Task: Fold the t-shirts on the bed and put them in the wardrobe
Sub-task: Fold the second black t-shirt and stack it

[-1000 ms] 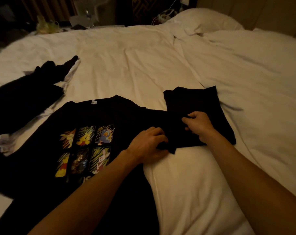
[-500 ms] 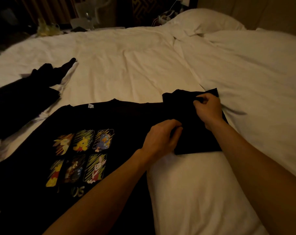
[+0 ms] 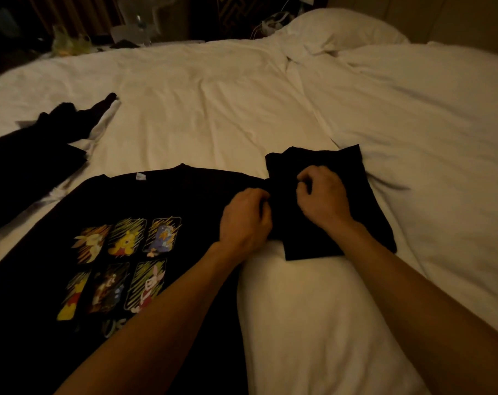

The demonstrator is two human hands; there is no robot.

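A black t-shirt with a cartoon print (image 3: 122, 252) lies flat, front up, on the white bed (image 3: 213, 109). Its right sleeve overlaps a folded black t-shirt (image 3: 353, 192) lying to its right. My left hand (image 3: 246, 220) grips the black cloth at the sleeve's edge, fingers curled. My right hand (image 3: 322, 195) rests on the folded shirt and pinches its dark fabric near the left edge. The dim light hides exactly which layer each hand holds. No wardrobe is in view.
More dark and white clothes (image 3: 42, 143) lie in a heap at the left. A white pillow (image 3: 342, 29) sits at the head of the bed, and a rumpled duvet (image 3: 427, 124) covers the right side. Clutter and a bottle (image 3: 141, 27) stand beyond the far edge.
My right hand went up to the folded shirt's far corner, then came back to its left side. My left hand moved up along the sleeve edge, keeping its grip.
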